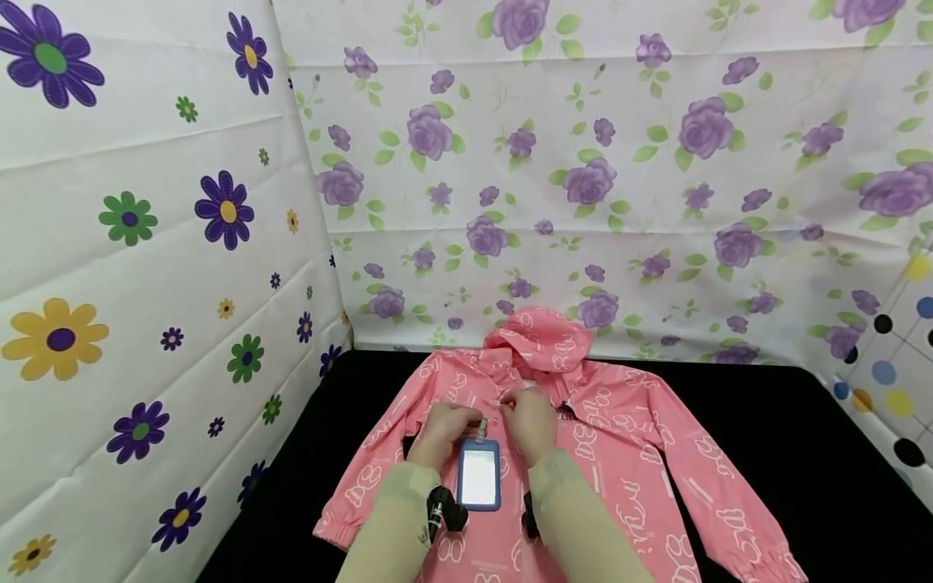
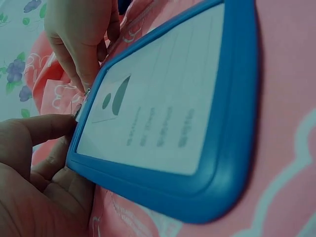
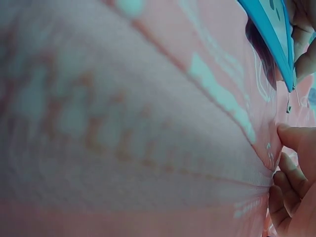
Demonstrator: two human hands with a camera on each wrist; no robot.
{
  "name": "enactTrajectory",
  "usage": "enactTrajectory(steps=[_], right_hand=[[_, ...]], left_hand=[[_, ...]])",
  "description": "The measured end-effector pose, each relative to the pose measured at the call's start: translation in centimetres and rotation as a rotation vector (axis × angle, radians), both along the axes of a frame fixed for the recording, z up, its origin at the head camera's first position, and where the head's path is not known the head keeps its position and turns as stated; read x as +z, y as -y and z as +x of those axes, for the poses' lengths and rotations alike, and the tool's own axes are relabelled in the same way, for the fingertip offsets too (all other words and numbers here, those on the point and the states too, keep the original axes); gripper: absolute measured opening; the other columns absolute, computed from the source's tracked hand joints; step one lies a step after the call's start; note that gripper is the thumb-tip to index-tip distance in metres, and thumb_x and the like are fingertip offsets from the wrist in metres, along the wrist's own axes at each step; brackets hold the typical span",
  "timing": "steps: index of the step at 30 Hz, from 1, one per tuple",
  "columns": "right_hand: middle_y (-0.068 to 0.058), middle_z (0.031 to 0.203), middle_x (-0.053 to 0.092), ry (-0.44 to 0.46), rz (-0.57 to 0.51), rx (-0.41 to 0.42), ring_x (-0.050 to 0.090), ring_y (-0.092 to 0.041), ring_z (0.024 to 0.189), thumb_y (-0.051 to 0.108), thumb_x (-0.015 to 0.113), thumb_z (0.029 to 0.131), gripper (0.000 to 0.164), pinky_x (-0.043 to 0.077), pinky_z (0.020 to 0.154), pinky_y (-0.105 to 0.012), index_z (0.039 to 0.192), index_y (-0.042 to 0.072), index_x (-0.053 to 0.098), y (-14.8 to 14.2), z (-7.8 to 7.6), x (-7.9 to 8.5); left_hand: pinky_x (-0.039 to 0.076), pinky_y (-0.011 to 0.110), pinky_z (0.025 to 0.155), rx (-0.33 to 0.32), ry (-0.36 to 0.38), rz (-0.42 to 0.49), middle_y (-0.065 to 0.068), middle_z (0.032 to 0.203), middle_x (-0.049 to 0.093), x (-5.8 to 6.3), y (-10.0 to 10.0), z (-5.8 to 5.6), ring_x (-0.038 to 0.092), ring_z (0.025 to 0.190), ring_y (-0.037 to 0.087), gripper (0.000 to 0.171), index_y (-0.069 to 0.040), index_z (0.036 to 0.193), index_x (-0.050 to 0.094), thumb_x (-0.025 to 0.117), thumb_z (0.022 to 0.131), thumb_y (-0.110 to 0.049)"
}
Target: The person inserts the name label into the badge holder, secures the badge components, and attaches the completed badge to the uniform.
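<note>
A pink hooded jacket (image 1: 619,453) with white line print lies spread out, its hood at the far end. On its chest area is a blue-framed ID badge holder (image 1: 479,504) with a white card that bears a portrait icon in the left wrist view. My left hand (image 1: 443,433) pinches the metal clip (image 1: 482,429) at the holder's top between thumb and fingers. Beside it, my right hand (image 1: 530,421) pinches the jacket's front near the zipper (image 3: 98,118), with thumb and fingers on the fabric. The clip's jaws are partly hidden by my left fingers.
The jacket rests on a black-covered table (image 1: 758,429). Behind stands a white cloth wall (image 1: 627,267) with purple roses, and to the left another cloth wall (image 1: 168,283) with daisies. A dotted cloth (image 1: 885,405) hangs at the right. Dark wrist cameras (image 1: 453,513) sit on both forearms.
</note>
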State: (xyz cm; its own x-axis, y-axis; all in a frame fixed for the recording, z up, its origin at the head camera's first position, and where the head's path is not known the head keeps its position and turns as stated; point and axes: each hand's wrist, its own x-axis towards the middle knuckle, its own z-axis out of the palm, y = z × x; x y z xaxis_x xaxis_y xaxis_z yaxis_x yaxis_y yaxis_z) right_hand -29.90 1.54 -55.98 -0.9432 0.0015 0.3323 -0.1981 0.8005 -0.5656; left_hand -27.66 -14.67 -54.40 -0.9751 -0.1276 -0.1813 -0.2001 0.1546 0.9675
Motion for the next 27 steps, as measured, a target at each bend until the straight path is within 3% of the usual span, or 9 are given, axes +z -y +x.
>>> enactTrajectory(steps=[11,27], right_hand=[[-0.003,0.097,0.070,0.049,-0.006,0.004,0.066,-0.028,0.093,0.018,0.082,0.096,0.012,0.058,0.085,-0.050,0.108,0.018,0.082,-0.16,-0.30,-0.15],[-0.006,0.092,0.070,0.029,0.043,-0.012,0.066,-0.032,0.091,0.014,0.080,0.096,0.004,0.057,0.082,-0.053,0.096,0.016,0.084,0.18,-0.06,-0.03]], left_hand=[[0.059,0.026,0.061,0.023,0.032,-0.013,0.008,0.077,0.075,0.14,-0.31,-0.11,0.070,0.065,0.015,0.016,0.004,0.095,0.081,0.077,0.091,-0.010],[0.060,0.028,0.063,0.018,0.052,-0.007,0.013,0.086,0.078,0.41,-0.49,0.33,0.072,0.069,0.017,0.018,0.003,0.096,0.081,0.078,0.091,-0.013]])
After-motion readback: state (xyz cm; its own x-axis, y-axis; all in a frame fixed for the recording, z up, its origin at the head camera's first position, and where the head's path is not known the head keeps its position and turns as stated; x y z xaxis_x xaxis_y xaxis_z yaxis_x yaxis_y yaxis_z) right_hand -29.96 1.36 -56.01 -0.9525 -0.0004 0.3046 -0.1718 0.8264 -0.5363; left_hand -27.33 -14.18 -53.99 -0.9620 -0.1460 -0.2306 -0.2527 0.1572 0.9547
